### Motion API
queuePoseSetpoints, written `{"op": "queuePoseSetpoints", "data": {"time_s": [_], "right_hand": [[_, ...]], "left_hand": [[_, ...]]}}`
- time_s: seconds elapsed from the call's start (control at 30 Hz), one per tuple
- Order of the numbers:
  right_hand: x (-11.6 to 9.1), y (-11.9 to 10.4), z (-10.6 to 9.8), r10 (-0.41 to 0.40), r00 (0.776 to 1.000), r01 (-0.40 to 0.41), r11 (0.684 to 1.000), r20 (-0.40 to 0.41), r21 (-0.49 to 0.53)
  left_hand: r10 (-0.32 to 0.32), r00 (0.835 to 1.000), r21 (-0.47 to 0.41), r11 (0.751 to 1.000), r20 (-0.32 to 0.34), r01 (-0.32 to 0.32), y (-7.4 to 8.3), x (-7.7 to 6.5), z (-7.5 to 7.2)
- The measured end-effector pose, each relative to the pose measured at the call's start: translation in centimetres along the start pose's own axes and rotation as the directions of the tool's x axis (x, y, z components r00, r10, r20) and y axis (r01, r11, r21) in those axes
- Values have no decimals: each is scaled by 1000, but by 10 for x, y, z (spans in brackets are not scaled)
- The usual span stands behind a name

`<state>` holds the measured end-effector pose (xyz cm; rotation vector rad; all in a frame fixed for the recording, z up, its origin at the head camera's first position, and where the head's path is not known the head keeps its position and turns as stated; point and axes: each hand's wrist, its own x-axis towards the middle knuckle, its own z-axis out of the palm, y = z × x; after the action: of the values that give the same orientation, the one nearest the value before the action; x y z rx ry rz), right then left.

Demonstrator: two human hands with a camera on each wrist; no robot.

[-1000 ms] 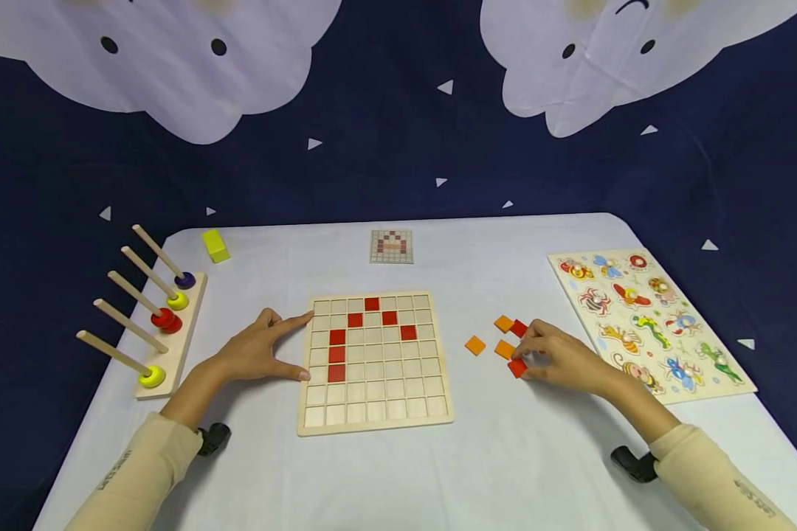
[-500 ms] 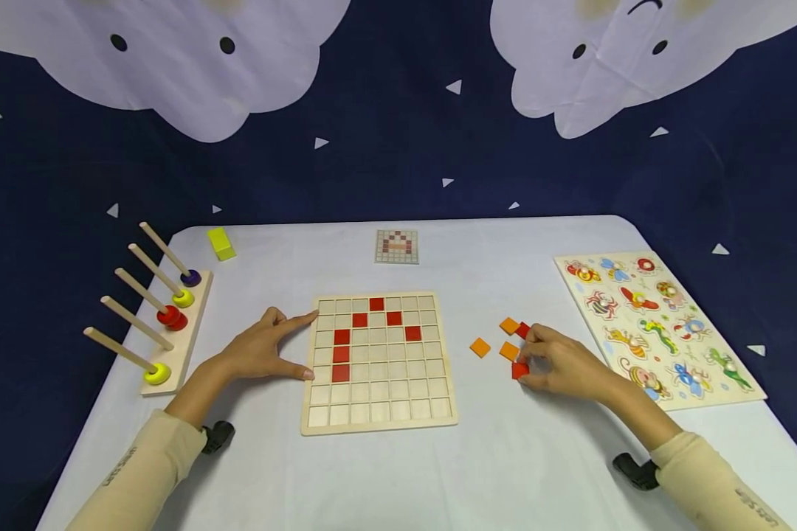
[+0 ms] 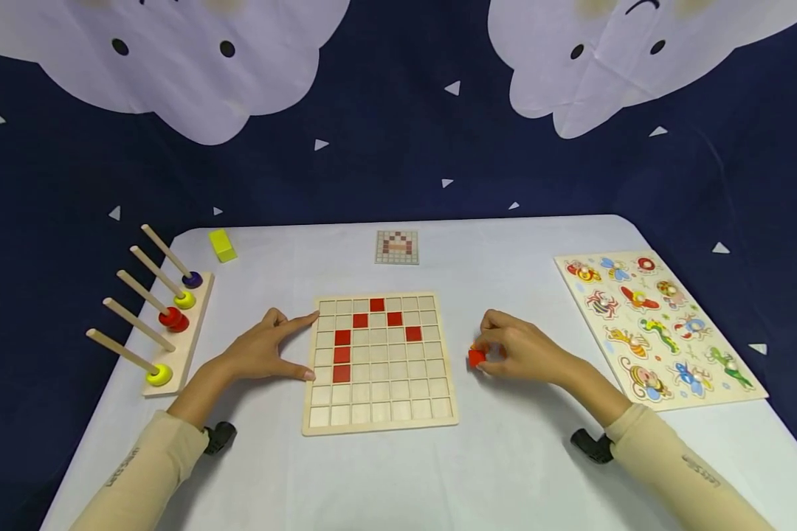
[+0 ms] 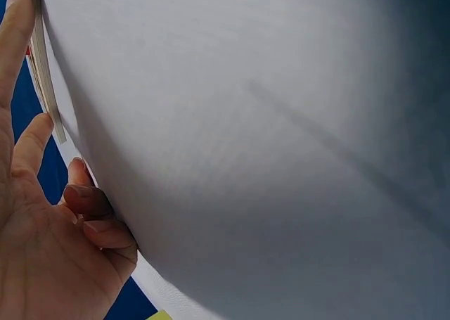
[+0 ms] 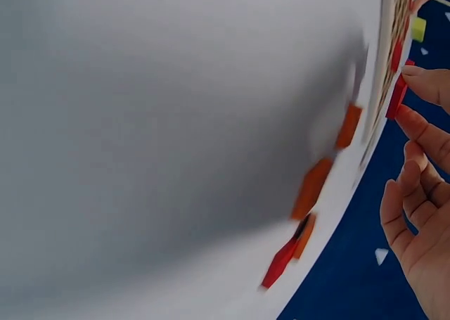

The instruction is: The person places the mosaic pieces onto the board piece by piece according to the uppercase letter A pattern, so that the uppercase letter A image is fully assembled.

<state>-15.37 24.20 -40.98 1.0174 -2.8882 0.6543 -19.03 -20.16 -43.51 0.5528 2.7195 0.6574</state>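
My right hand [image 3: 521,350] pinches a red square tile [image 3: 477,358] between thumb and index finger, raised just off the table to the right of a wooden grid board [image 3: 381,427]. In the right wrist view several orange tiles [image 5: 311,186] and another red tile [image 5: 279,264] lie below; in the head view the hand mostly hides them. At the board's left edge my left hand [image 3: 259,350] touches the rim with spread thumb and index finger. Several red tiles [image 3: 342,355] fill cells of the grid, in an arch-like row and a left column.
Beyond the board lies a small pattern card [image 3: 396,248]. A wooden peg stand [image 3: 184,339] with coloured rings is on the left, a yellow block [image 3: 222,245] behind it. An insect picture puzzle board [image 3: 657,332] lies on the right.
My right hand has picked up the red tile from the loose pile and carried it left towards the board. My left hand has stayed at the board's edge.
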Motion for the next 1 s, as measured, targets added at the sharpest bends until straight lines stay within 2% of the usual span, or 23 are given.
{"op": "queuePoseSetpoints", "data": {"time_s": [0.23,0.63,0.8,1.0], "right_hand": [[31,-18,7,-36,998,36,999,51,-11],[64,-32,26,-123,990,128,989,74,-70],[71,-36,33,-118,988,127,988,101,-83],[73,-38,37,-85,990,90,995,116,-40]], "left_hand": [[3,1000,4,1000,-5,-3,-1,1,2],[15,1000,5,1000,-15,-15,-1,1,1],[14,1000,6,1000,-15,-14,0,0,2],[2,1000,4,1000,-11,-1,-2,0,2]]}}
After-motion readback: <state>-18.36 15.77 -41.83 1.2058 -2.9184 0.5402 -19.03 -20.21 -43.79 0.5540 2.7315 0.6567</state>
